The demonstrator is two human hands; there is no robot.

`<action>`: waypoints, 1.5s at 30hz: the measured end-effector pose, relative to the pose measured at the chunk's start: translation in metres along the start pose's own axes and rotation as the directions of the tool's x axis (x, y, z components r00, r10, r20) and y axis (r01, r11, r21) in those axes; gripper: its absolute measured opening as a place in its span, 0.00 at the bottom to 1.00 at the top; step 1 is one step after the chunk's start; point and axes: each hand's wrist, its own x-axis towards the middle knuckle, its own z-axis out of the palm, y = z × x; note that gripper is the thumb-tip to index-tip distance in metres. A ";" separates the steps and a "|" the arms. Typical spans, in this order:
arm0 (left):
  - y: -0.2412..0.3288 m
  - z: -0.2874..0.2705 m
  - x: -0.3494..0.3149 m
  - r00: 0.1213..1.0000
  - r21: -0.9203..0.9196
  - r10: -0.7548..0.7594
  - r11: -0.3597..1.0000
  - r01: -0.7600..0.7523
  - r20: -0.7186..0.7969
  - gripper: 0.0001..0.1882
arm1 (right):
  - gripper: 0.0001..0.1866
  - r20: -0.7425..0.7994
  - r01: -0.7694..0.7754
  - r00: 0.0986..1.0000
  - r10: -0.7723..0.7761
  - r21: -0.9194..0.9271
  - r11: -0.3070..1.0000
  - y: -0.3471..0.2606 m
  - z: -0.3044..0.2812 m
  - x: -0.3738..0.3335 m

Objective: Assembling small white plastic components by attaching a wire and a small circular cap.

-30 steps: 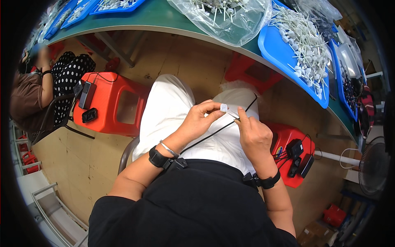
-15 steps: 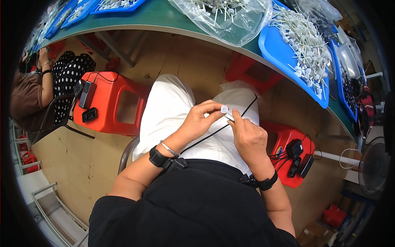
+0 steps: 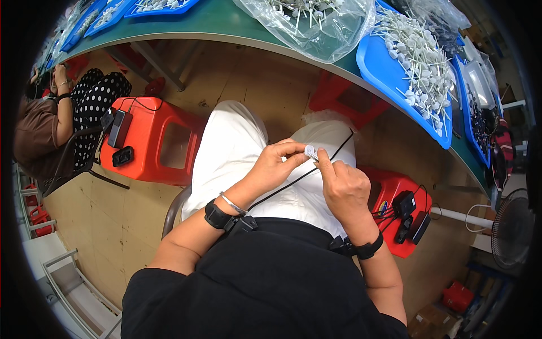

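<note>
Hands pinch apparently one small white piece.

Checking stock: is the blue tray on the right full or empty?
Full. The blue tray is heaped with small white stick parts, piled from end to end.

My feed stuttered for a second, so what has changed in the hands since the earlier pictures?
Very little. The right hand has edged closer to the left hand, so both sets of fingertips now meet on the small white piece above the lap. Nothing was picked up or let go. The thin black cable still runs under the hands, and the blue tray and the orange stool have not moved.
</note>
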 end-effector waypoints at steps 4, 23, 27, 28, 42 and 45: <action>0.003 0.000 -0.001 0.998 -0.026 -0.056 0.998 0.056 0.013 0.09 | 0.15 0.002 0.032 0.999 -0.032 -0.033 0.999 0.004 0.002 -0.002; 0.001 0.000 0.003 1.000 -0.026 -0.013 1.000 0.014 0.010 0.10 | 0.16 -0.014 0.007 1.000 -0.006 0.042 0.999 0.002 0.003 -0.003; 0.001 0.000 0.003 1.000 -0.002 -0.022 1.000 0.022 0.008 0.09 | 0.16 -0.003 0.017 1.000 -0.017 0.030 0.999 0.002 0.004 -0.003; 0.001 -0.001 0.003 1.000 0.008 -0.023 1.000 0.023 0.009 0.09 | 0.16 -0.003 0.017 1.000 -0.017 0.029 0.999 0.002 0.003 -0.003; 0.000 -0.001 0.002 0.999 0.016 -0.040 0.999 0.040 0.005 0.09 | 0.16 -0.005 0.016 1.000 -0.016 -0.003 1.000 0.001 0.002 -0.001; 0.001 0.000 0.002 0.998 0.005 -0.053 0.999 0.053 0.020 0.09 | 0.16 0.013 0.043 0.999 -0.043 -0.038 0.998 0.003 0.002 -0.003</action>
